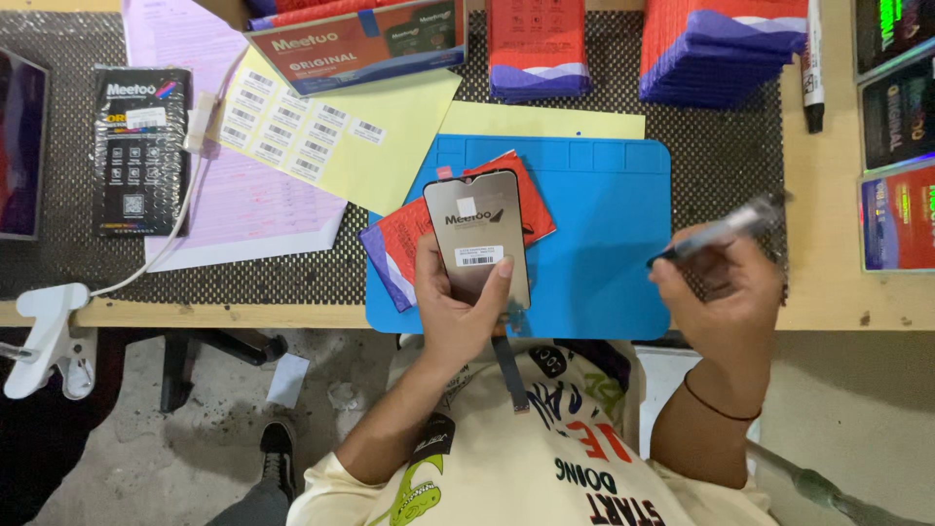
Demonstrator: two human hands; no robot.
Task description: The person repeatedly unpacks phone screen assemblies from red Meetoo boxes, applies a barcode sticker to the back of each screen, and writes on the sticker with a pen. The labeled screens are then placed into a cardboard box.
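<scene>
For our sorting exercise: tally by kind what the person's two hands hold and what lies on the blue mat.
Phone screen panel, in the left hand: 1
Marker pen, in the right hand: 1
Red packet on the blue mat: 1
Total: 3

One phone screen panel [477, 239] sits at the centre of the frame, with one marker pen [721, 229] to its right. One blue mat [604, 224] lies beneath. Two yellow sheets [341, 127] lie at upper centre. Two stacks of red and blue sleeves [538, 49] sit along the top edge. One black packet [141, 151] lies at upper left.
</scene>
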